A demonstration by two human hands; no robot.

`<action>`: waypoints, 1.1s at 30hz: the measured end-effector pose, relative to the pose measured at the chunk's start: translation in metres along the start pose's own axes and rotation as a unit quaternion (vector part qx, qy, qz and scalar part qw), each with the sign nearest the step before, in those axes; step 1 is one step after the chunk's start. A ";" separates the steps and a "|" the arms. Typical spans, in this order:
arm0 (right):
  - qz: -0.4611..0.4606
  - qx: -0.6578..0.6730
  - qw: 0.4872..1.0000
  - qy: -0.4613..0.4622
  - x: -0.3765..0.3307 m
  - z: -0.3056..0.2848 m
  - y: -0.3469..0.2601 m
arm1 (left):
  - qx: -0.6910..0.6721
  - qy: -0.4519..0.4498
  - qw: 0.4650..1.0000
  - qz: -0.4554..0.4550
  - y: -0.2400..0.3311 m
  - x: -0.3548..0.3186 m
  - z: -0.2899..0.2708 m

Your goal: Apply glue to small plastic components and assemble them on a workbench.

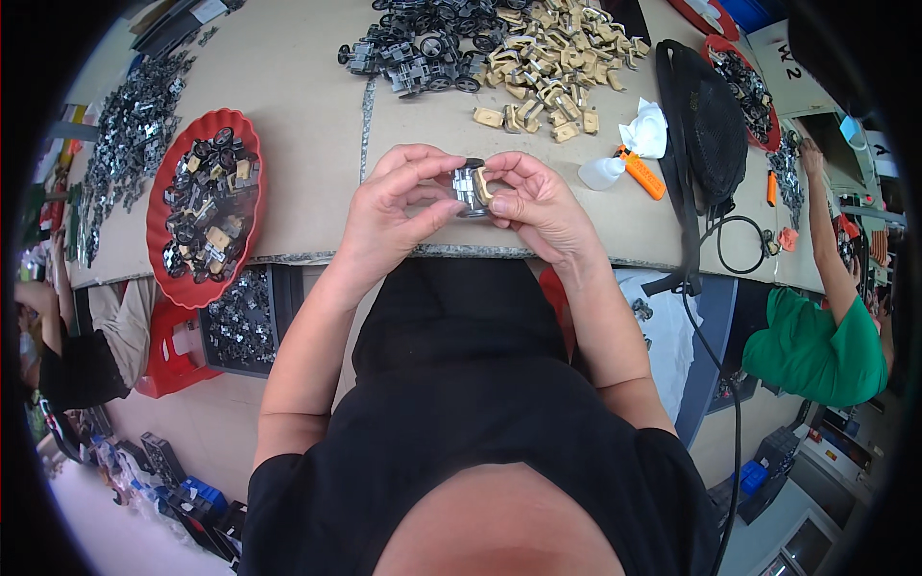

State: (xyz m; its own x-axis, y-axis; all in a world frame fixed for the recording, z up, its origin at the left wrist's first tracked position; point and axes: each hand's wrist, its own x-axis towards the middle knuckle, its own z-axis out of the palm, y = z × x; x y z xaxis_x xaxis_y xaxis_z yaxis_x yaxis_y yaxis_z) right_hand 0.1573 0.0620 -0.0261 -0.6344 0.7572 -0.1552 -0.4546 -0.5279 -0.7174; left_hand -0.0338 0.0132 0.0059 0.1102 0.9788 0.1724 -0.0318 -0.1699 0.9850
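Note:
Between my hands, over the table's near edge, is a small toy car chassis (465,191), grey with black wheels. My left hand (399,202) pinches its left side between thumb and fingers. At its right side, my right hand (543,206) grips a tan plastic piece (484,185) that meets the chassis; whether the two are joined I cannot tell. Farther out lie a heap of black-wheeled chassis (423,53) and, touching it on the right, a heap of tan pieces (547,62).
A red scalloped basket (252,206) of mixed parts sits at the left, beside a pile of grey parts (130,134). To the right are a small white bottle (601,173), an orange tool (645,179), white tissue (645,130), a black bag (706,125) and a cable. A green-sleeved person works far right.

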 end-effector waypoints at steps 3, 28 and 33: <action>0.012 -0.018 1.000 -0.003 0.000 0.000 -0.001 | 0.041 -0.014 0.999 0.001 0.004 0.000 -0.001; 0.009 -0.051 0.998 0.027 0.000 0.007 0.003 | 0.079 -0.007 0.997 -0.023 0.002 -0.003 -0.004; 0.017 -0.066 0.997 0.024 0.000 0.007 0.001 | 0.076 -0.008 0.997 -0.026 0.002 -0.005 -0.003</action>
State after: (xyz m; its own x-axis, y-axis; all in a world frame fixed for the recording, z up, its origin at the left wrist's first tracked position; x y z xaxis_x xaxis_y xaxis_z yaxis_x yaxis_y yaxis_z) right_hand 0.1524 0.0583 -0.0223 -0.6154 0.7594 -0.2113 -0.3447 -0.5003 -0.7943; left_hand -0.0377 0.0079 0.0071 0.1233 0.9852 0.1193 0.1251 -0.1347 0.9830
